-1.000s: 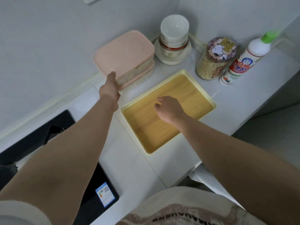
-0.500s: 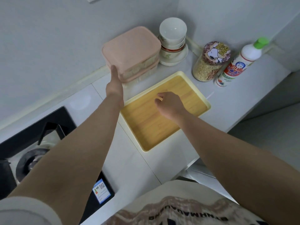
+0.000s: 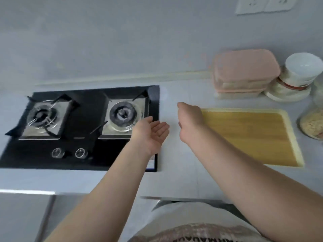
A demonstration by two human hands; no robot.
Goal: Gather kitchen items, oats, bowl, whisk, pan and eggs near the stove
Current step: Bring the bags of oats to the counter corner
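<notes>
Both bare hands hover over the pale bench (image 3: pixel 174 180) in the strip between the stove and the tray, and neither holds anything. The left hand (image 3: pixel 150 132) is spread flat with the palm turned up, its fingers pointing right, over the right edge of the black stove (image 3: pixel 83 130). The right hand (image 3: pixel 190 119) is loosely curled with its back toward the camera, just beside the near-left corner of the wooden tray (image 3: pixel 244 135), which has a cream rim and lies flat with nothing on it. The stove has two burners, and two round knobs (image 3: pixel 70 153) sit on its near side. At the far right, against the wall, a stack of pink lidded boxes (image 3: pixel 244 72) stands beside a stack of white bowls (image 3: pixel 295 77) on a saucer. The jar of oats (image 3: pixel 312 123) is at the right edge of the view, partly cut off, just right of the tray. The picture is somewhat blurred.
</notes>
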